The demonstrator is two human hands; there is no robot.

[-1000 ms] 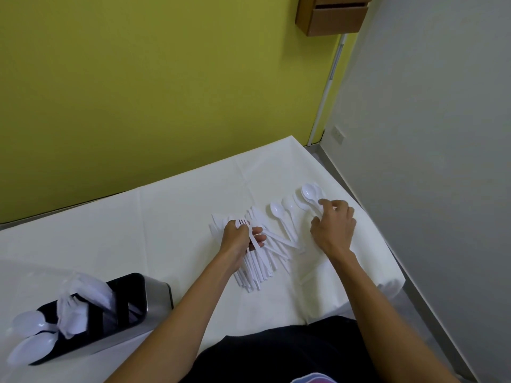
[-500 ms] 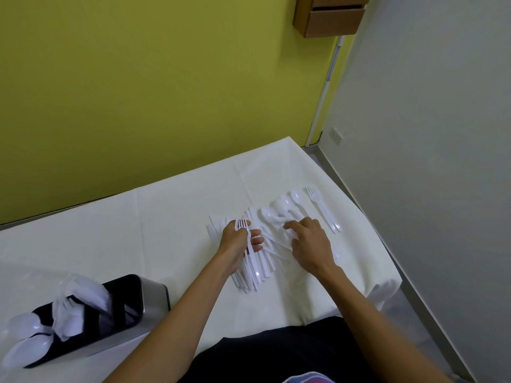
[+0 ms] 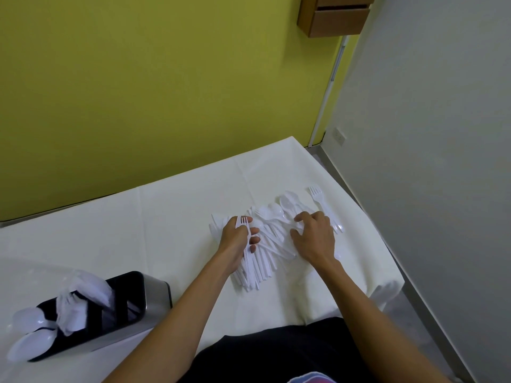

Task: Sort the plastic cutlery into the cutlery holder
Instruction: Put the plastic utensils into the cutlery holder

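A heap of white plastic cutlery [image 3: 272,244] lies on the white-covered table [image 3: 171,222], right of centre. My left hand [image 3: 237,239] grips a bundle of white forks [image 3: 249,261] over the heap's left side, tines pointing away from me. My right hand [image 3: 313,236] lies on the heap's right side, fingers curled down among the spoon handles; what it holds, if anything, is hidden. A lone fork [image 3: 322,205] lies just beyond that hand. The black and steel cutlery holder [image 3: 132,302] stands at the near left with white spoons [image 3: 30,335] and other white pieces in it.
The table's right edge [image 3: 370,225] drops to a grey floor beside a grey wall. A yellow-green wall runs behind the table. A wooden box [image 3: 334,15] hangs on the wall at the top right. My dark clothing [image 3: 276,352] meets the near table edge.
My right hand left the far right spoons and came left onto the heap. A fork now lies uncovered where it was. My left hand kept hold of its forks in place.
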